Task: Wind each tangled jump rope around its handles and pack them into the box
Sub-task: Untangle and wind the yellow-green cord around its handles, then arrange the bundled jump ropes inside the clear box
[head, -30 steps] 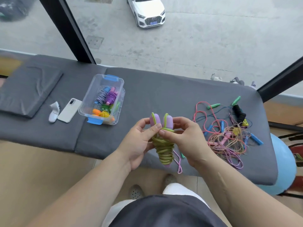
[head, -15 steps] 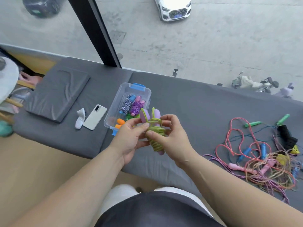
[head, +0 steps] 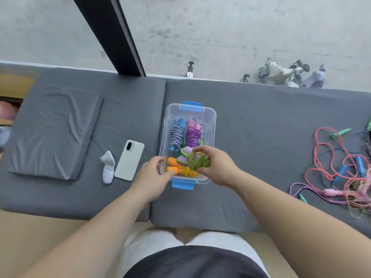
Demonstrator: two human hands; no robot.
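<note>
Head view, green rope (head: 197, 161): wound round its purple handles, held over the near end of the box (head: 214, 127), just above the orange bundle (head: 173, 169), not yet let go.
Right hand (head: 217, 167): grip clamped on the green rope from above, fingers curled round the coils.
Left hand (head: 153, 176): grip closed on the box's near left corner, apparently steadying it.
Box contents: blue-and-white bundle (head: 176, 135) and purple bundle (head: 192, 136) at the far end.
Just changed: half a second ago both hands held the green rope in front of the box. Now the right carries it alone and the left has gone to the box.
Meaning: winding of this rope looks finished and packing is under way.
Left to do: tangled ropes (head: 351, 177) lie at the right edge of the table (head: 261, 137), well apart from the box.
Also there: phone (head: 130, 160) left of the box.
</note>
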